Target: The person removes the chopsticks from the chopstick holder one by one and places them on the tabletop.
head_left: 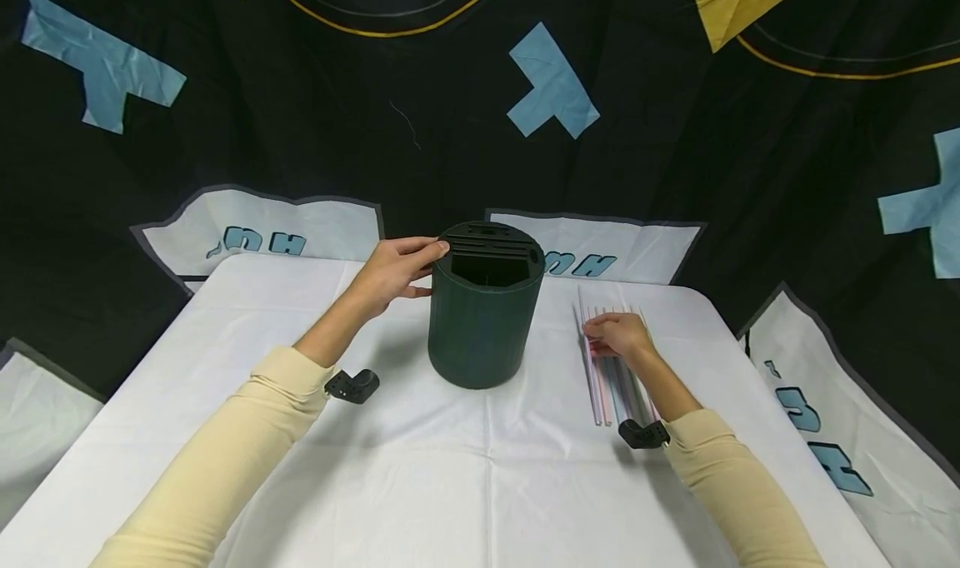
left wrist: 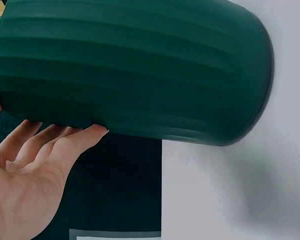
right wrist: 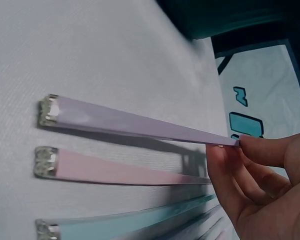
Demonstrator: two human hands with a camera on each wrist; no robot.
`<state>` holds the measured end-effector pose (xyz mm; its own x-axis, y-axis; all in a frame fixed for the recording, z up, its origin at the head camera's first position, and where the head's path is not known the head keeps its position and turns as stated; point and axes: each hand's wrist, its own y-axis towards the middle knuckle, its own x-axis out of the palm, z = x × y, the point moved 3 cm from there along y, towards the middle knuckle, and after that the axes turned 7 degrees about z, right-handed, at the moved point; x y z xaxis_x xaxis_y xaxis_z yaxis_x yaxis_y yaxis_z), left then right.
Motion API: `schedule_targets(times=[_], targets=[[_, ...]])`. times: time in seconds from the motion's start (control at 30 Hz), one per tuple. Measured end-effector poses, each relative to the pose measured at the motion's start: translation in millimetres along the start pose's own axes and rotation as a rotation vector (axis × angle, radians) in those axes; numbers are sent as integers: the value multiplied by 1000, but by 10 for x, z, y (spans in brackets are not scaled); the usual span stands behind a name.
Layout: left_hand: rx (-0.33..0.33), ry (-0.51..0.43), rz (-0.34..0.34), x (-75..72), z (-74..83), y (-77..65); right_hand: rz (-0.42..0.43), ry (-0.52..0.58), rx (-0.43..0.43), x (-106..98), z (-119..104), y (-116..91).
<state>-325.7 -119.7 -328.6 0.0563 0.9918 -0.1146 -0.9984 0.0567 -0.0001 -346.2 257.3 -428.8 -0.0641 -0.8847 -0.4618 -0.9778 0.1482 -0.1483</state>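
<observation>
A dark green round container (head_left: 483, 326) with faintly ribbed sides stands upright on the white table; its black top (head_left: 491, 239) has slots and a large opening. My left hand (head_left: 397, 272) holds it at the upper left, thumb at the rim, and fingertips (left wrist: 95, 131) against its side. To the right, my right hand (head_left: 618, 335) pinches a long thin lilac stick (right wrist: 140, 120) with a silvery, bumpy end, partly raised off the cloth. Beside it lie a pink stick (right wrist: 110, 167), a pale blue stick (right wrist: 135, 220) and several more, partly hidden under the hand.
White cloth covers the table (head_left: 450, 501). Behind it hangs a black cloth (head_left: 337, 135) with blue and yellow shapes, and white lettered panels (head_left: 300, 218) run along the back edge. A black wrist camera (head_left: 352, 386) sits on each sleeve.
</observation>
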Motion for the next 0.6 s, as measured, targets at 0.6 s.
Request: schedule_targets(times=[0.6], targets=[[5,-5,-4,8,-10,2,80,-19,6,37,140,29]])
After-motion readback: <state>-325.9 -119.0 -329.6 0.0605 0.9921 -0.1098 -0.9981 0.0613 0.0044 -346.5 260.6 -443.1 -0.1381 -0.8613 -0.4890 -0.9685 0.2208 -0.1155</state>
